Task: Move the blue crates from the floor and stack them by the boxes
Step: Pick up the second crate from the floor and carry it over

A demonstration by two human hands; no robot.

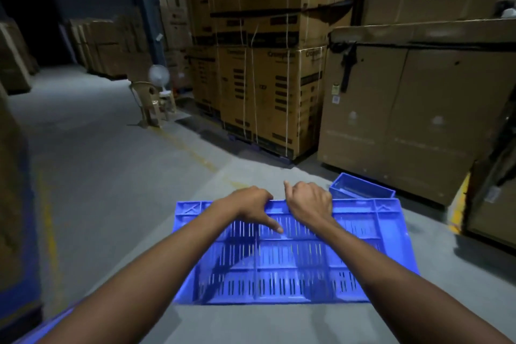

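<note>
I hold a blue slotted plastic crate (pixel 363 254) in front of me, tipped so its slotted wall faces up. My left hand (pixel 251 204) grips its far rim near the middle, thumb lying on the slots. My right hand (pixel 310 201) grips the same rim just to the right, index finger raised. A second blue crate (pixel 360 190) sits on the floor beyond, against the base of a large cardboard box (pixel 405 120).
Strapped stacks of cardboard boxes (pixel 268 64) rise ahead and to the right. A plastic chair (pixel 148 103) and a white fan (pixel 159 75) stand by the aisle on the left. Grey concrete floor (pixel 111 176) with yellow lines stretches away. Another blue edge (pixel 36 327) shows at bottom left.
</note>
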